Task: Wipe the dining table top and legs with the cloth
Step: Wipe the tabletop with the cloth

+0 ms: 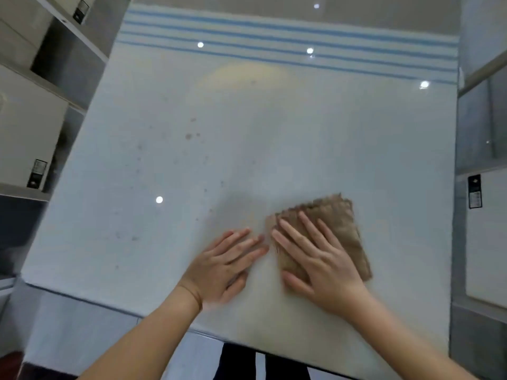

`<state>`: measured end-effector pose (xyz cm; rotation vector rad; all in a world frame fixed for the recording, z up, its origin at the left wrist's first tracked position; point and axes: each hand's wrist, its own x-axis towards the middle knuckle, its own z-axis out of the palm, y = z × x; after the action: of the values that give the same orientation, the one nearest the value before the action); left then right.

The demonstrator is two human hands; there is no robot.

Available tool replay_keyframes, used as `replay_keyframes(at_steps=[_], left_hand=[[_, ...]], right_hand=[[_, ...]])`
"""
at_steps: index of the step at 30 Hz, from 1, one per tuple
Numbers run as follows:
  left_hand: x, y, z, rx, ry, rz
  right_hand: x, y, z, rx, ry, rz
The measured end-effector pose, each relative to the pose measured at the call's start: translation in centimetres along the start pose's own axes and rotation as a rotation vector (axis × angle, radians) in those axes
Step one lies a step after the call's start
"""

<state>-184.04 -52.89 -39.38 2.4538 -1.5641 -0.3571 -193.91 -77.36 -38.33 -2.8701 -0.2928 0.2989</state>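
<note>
The dining table top is glossy and pale, with blue stripes along its far side and small dark specks across the left middle. A folded brown cloth lies flat near the front right. My right hand presses flat on the cloth's near left part, fingers spread. Just left of the cloth, my left hand rests flat on the bare top, fingertips close to the cloth's edge. The table legs are hidden below the top.
White shelving or cabinet units stand close along the left side, and more white units along the right. The table's near edge runs slantwise at the front. Ceiling lights reflect as bright dots on the top.
</note>
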Motion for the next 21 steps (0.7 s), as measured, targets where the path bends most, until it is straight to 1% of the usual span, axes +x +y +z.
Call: replay_keyframes(at_steps=[3, 5, 7, 9, 11, 13, 15, 17, 19, 21], left_hand=[[0.0, -0.1, 0.1, 0.007, -0.011, -0.014], [-0.1, 0.0, 0.1, 0.001, -0.003, -0.013], [-0.1, 0.0, 0.1, -0.018, 0.016, -0.008], [-0.1, -0.2, 0.2, -0.034, 0.038, -0.003], [-0.1, -0.3, 0.4, -0.04, 0.046, -0.002], [-0.2, -0.3, 0.5, -0.046, 0.048, 0.001], [-0.3, -0.3, 0.5, -0.044, 0.062, 0.001], [-0.3, -0.3, 0.5, -0.032, 0.078, -0.002], [-0.3, -0.2, 0.6, -0.04, 0.094, -0.004], [-0.3, -0.3, 0.7, -0.049, 0.099, 0.001]], right_hand=[[-9.3, -2.5, 1.5, -0.057, -0.084, -0.061], [-10.9, -1.3, 1.2, -0.051, -0.12, -0.079], [-9.2, 1.5, 0.3, -0.036, -0.077, -0.027], [-4.7, 5.0, -0.9, -0.006, 0.025, 0.153], [1.6, 8.9, -2.5, 0.012, 0.132, 0.344], [8.4, 12.4, -4.3, 0.007, 0.203, 0.498], [15.3, 15.5, -6.2, 0.012, 0.261, 0.619], [21.9, 16.8, -7.8, 0.04, 0.263, 0.741], [27.3, 15.7, -8.7, 0.057, 0.219, 0.79], [30.6, 12.5, -8.6, 0.055, 0.182, 0.68]])
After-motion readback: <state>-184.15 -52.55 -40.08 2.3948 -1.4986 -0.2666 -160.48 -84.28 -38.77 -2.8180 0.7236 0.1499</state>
